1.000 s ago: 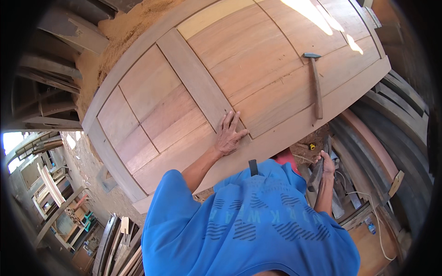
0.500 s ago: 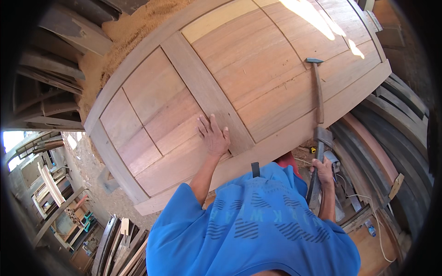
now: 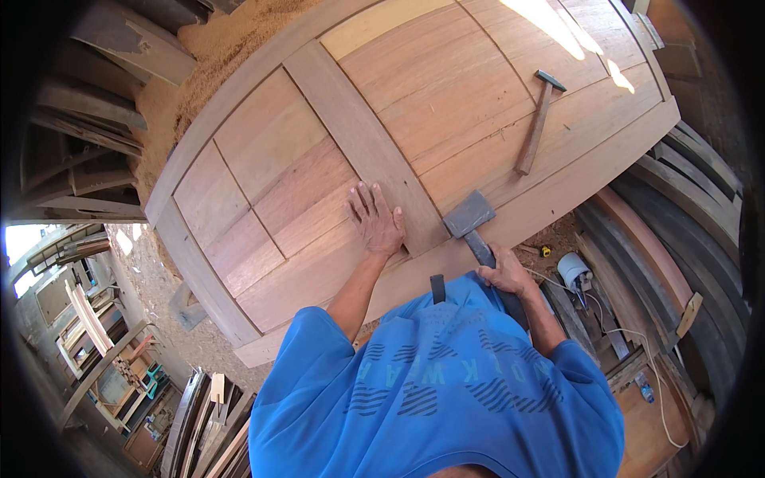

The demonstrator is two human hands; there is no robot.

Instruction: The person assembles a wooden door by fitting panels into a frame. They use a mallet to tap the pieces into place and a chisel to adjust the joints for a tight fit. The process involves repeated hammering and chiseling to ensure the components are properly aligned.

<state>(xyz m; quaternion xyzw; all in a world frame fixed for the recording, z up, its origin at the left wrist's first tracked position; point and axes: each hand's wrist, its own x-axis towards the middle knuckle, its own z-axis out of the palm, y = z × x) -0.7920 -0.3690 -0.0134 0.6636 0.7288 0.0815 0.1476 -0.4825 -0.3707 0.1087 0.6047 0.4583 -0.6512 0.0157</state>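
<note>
A large wooden panelled door (image 3: 362, 159) lies before me, with flat boards set inside a frame. My left hand (image 3: 377, 223) rests on it with fingers stretched out, beside the middle crosspiece, holding nothing. In my right hand (image 3: 508, 269) is the handle of a grey, block-headed mallet (image 3: 470, 213). The mallet head is over the near end of the crosspiece, by the near frame rail; whether it touches the wood I cannot tell. A small hammer (image 3: 535, 127) with a wooden handle lies on the right-hand boards, its metal head pointing away from me.
Sawdust (image 3: 195, 88) is heaped beyond the door's far left edge. Stacked dark timbers (image 3: 669, 231) stand on the right. A white container (image 3: 573, 271), a yellow item (image 3: 546, 251) and a white cord (image 3: 655, 382) are near my right arm. Wood offcuts (image 3: 203, 422) lie at lower left.
My right hand has brought the mallet leftward, from beside the door to over its near rail. The small hammer has turned, its handle end now farther in on the boards. My left hand stays nearly in place.
</note>
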